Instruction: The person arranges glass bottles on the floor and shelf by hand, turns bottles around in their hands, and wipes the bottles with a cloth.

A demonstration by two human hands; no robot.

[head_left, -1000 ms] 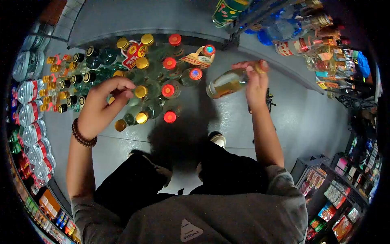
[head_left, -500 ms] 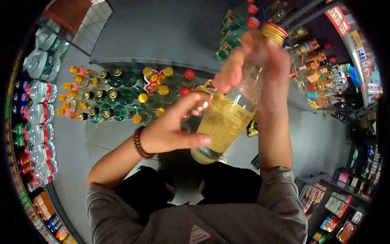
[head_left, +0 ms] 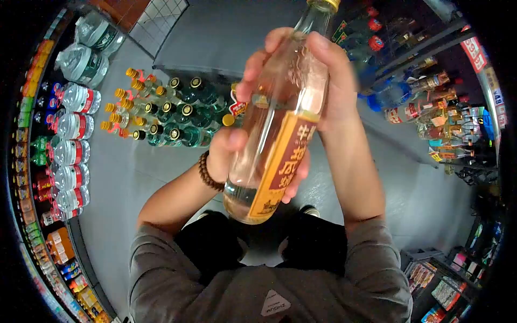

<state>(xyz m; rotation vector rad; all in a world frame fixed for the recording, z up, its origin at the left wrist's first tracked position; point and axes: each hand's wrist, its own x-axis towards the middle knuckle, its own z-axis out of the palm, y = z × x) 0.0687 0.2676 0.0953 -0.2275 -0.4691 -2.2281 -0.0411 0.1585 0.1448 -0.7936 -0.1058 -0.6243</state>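
A clear glass liquor bottle [head_left: 257,156] with a gold cap is held up tilted in front of me, its cap end away from me. Its brown label with an orange border and large gold characters faces me. My right hand [head_left: 336,75] wraps round the bottle's shoulder, thumb along the near side and fingertips showing on the far left side. Low on the bottle, my left hand [head_left: 222,151] grips it from the left; its thumb is in front and its fingers come round behind, partly hidden. A brown bead bracelet [head_left: 209,171] circles my left wrist.
Rows of bottles with dark and yellow caps [head_left: 177,110] stand beyond my left hand. Large water jugs [head_left: 74,126] line the left side. Shelves of more bottles [head_left: 431,113] are at right, above the grey floor [head_left: 124,177]. Packaged goods [head_left: 447,293] sit at lower right.
The bottle has turned from its text-covered label to the large-character label. My left hand has closed round its lower part. The view has shifted, moving the surroundings.
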